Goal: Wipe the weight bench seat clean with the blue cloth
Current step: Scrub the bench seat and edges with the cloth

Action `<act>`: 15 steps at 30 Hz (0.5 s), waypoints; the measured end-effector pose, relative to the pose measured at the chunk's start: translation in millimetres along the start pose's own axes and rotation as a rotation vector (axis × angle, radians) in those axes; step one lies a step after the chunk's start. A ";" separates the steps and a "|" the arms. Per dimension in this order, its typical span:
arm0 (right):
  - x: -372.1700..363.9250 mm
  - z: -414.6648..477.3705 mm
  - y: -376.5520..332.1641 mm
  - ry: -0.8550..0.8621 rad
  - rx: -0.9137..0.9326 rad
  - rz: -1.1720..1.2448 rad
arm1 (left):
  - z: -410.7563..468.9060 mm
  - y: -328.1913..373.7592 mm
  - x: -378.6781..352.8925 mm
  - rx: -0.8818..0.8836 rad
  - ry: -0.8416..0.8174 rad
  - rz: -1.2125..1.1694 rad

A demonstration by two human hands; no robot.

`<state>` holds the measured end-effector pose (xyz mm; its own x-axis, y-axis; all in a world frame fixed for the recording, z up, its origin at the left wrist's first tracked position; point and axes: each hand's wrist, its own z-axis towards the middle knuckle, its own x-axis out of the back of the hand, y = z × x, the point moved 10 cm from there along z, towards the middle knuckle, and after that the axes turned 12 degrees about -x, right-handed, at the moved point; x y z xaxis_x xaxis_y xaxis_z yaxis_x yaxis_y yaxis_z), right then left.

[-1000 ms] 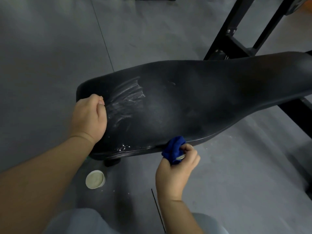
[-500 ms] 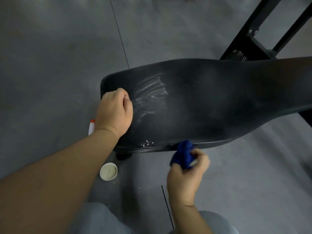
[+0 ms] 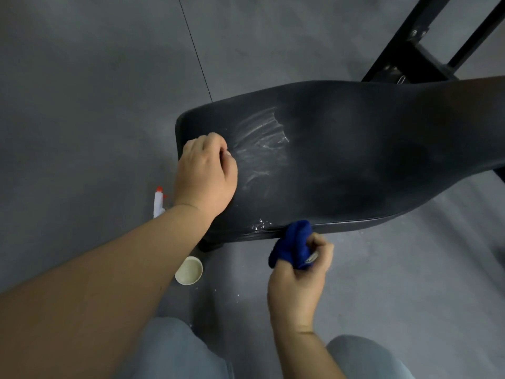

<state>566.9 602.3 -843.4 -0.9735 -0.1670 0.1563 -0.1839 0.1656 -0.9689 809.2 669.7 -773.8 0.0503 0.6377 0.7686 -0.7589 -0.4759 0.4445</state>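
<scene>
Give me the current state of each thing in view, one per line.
Bench seat: smeared with white streaks, droplets at near edge.
Blue cloth: bunched, at seat's near edge.
Right hand: grips the cloth.
Left hand: fist resting on seat end.
Cup: upright on floor.
Spray bottle: on floor, partly hidden.

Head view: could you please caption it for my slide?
Right hand holds blue cloth at bench seat edge; left hand rests atop.

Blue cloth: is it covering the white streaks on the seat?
No, the blue cloth is bunched in the right hand at the near edge of the seat, apart from the white streaks.
</scene>
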 end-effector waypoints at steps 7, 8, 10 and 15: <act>-0.9 11.7 10.2 0.162 -0.079 0.226 | 2.4 -5.4 0.9 0.022 0.027 -0.044; -15.5 -1.8 12.5 0.129 -0.103 0.217 | 2.0 -6.0 0.8 0.022 0.028 -0.051; -41.8 -31.5 15.9 0.056 -0.174 0.228 | 1.6 -6.5 0.2 0.019 0.023 -0.070; -71.8 -68.7 14.2 -0.182 -0.231 0.180 | 1.5 -7.0 1.8 0.011 0.034 -0.092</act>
<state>624.9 683.3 -855.2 -0.9569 -0.2820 -0.0699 -0.0577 0.4205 -0.9054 815.6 673.3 -774.9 0.0975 0.6989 0.7085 -0.7451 -0.4207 0.5175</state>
